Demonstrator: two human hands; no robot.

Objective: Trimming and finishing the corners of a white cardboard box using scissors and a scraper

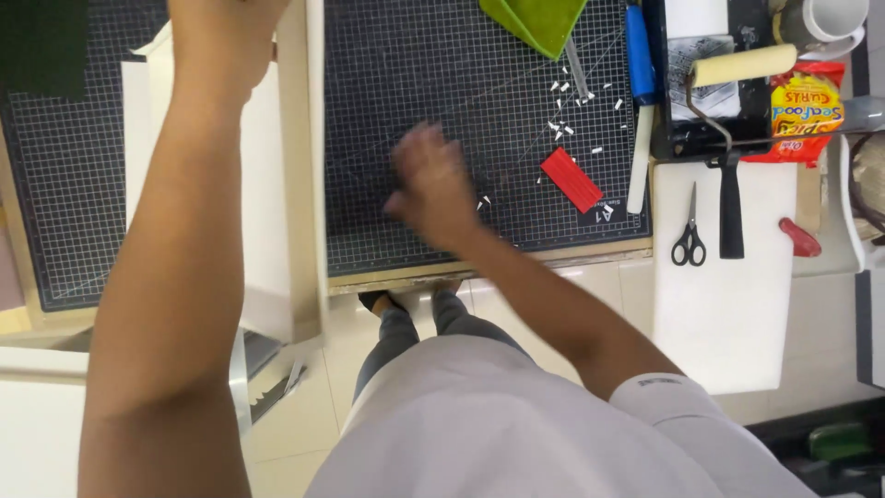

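While right hand [429,189] blurs over the dark cutting mat [442,83], left arm reaches up out of frame along the white board [277,212]
Right hand hovers above mat's lower middle, fingers look curled but too blurred to tell if the grip is together or holding anything. Left hand cut off at top edge, grip not in view. White paper scraps [567,115] lie scattered right of the hand, red block [572,180] near them, green sheet [535,20] at top. Scissors [689,235] and paint roller [737,69] further right on the table
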